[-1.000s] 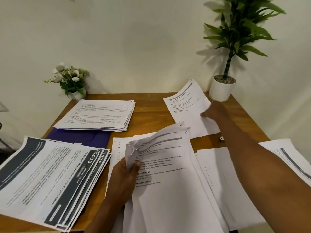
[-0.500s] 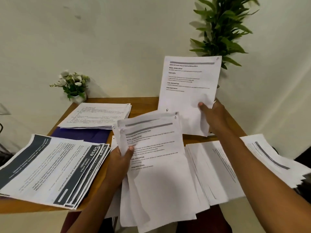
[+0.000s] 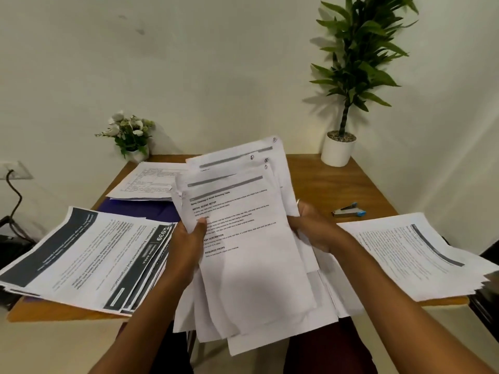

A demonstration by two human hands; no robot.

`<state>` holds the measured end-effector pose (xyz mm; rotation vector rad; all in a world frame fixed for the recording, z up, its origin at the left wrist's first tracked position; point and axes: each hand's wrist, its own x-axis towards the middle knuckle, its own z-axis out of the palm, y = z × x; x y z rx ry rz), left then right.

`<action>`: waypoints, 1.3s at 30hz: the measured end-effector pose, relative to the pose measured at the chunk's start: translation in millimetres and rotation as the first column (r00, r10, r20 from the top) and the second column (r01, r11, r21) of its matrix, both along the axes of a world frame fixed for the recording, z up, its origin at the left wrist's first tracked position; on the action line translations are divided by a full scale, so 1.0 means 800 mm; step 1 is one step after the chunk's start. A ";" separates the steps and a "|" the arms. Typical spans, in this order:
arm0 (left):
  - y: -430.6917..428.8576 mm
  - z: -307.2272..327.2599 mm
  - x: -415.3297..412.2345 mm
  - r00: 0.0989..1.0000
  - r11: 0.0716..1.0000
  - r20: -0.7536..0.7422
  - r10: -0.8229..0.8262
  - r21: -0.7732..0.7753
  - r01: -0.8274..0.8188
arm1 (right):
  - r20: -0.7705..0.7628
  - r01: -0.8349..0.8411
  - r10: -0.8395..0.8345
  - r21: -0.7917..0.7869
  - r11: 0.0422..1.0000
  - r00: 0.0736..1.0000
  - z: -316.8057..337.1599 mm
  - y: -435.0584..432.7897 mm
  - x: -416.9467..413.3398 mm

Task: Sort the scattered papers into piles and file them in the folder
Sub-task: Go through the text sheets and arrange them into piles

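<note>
White papers (image 3: 251, 265) hang in a messy bunch over the desk (image 3: 324, 184), and the fingers (image 3: 200, 229) of our left hand (image 3: 186, 247) and right hand (image 3: 314, 233) pinch its sides. We should tap the edges even first.

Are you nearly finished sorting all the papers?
Maybe halfway. Done: three piles on the table: a left pile, a far pile, a right pile. In hand: the left hand and right hand grip an uneven bundle. To do: sort it, then file everything in the purple folder lying under piles.
</note>
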<state>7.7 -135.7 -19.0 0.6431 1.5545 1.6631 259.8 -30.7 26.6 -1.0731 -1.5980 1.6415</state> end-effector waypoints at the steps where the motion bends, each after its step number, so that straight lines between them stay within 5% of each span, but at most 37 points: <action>1: -0.001 -0.001 0.000 1.000 1.000 0.007 0.009 -0.010 -0.009 | 0.033 -0.020 0.021 -0.031 0.999 0.999 -0.006 -0.005 -0.005; 4: 0.000 -0.003 0.001 1.000 0.999 -0.005 0.018 -0.028 -0.018 | 0.076 -0.039 0.050 -0.138 0.990 0.996 -0.017 -0.015 -0.013; 10: -0.007 -0.004 -0.007 0.998 0.999 -0.067 0.018 -0.046 -0.021 | -0.141 -0.150 0.114 -0.284 0.947 0.983 -0.022 -0.017 -0.022; 13: -0.013 0.008 -0.011 0.997 0.998 -0.080 -0.010 -0.067 0.005 | 0.030 0.076 -0.073 -0.118 0.990 0.997 -0.036 -0.019 -0.045; 22: -0.024 0.007 -0.042 0.984 0.973 -0.139 -0.108 -0.218 0.076 | 0.209 0.029 -0.009 -0.094 0.995 0.978 -0.057 -0.038 -0.079; 24: -0.024 -0.006 -0.049 0.986 0.973 -0.145 -0.083 -0.226 0.049 | 0.335 0.077 -0.114 0.122 0.989 0.935 -0.065 -0.030 -0.078; 27: -0.026 -0.024 -0.052 0.983 0.966 -0.173 -0.056 -0.257 0.010 | 0.390 0.260 -0.458 0.462 0.848 0.799 -0.071 -0.005 -0.062; 29: -0.028 -0.033 -0.049 0.973 0.956 -0.223 -0.062 -0.294 -0.006 | 0.475 0.282 -0.557 0.533 0.798 0.681 -0.074 0.018 -0.045; 32: -0.028 -0.038 -0.043 0.939 0.949 -0.335 -0.077 -0.312 -0.033 | 0.637 0.226 -0.514 0.479 0.848 0.575 -0.078 0.044 -0.029; 39: -0.023 -0.039 -0.045 0.920 0.941 -0.381 -0.097 -0.336 -0.040 | 0.382 0.353 -0.500 0.392 0.849 0.777 -0.065 0.049 -0.034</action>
